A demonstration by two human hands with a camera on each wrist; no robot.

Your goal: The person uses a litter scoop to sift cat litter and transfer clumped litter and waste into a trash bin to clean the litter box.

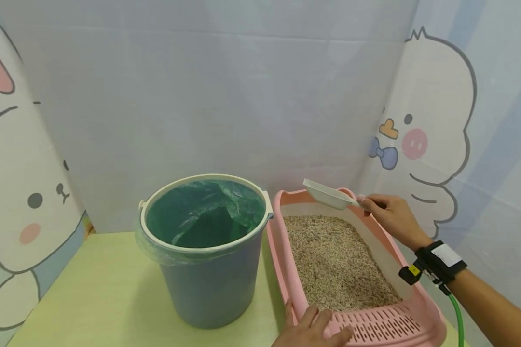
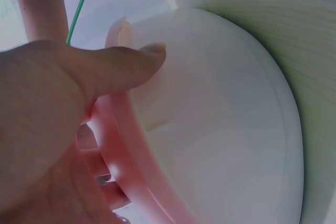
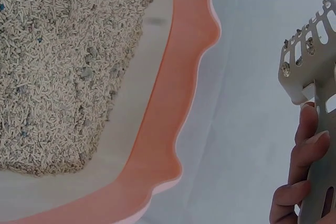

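Observation:
My right hand (image 1: 366,205) grips the handle of a white slotted scoop (image 1: 327,194) and holds it above the far end of a pink litter tray (image 1: 282,260). The tray is filled with pale granular litter (image 1: 334,260). In the right wrist view my right hand (image 3: 302,182) has its fingers curled round the scoop (image 3: 310,56), which hangs beyond the tray's pink rim (image 3: 178,93), away from the litter (image 3: 58,77). My left hand (image 1: 317,325) grips the tray's near left corner. Its thumb presses the pale outer wall (image 2: 220,129) and its fingers (image 2: 100,174) curl over the rim.
A grey-blue bucket (image 1: 204,284) lined with a green bag (image 1: 204,214) stands just left of the tray on a light green table (image 1: 100,289). Curtains printed with cartoon animals close in the back and both sides.

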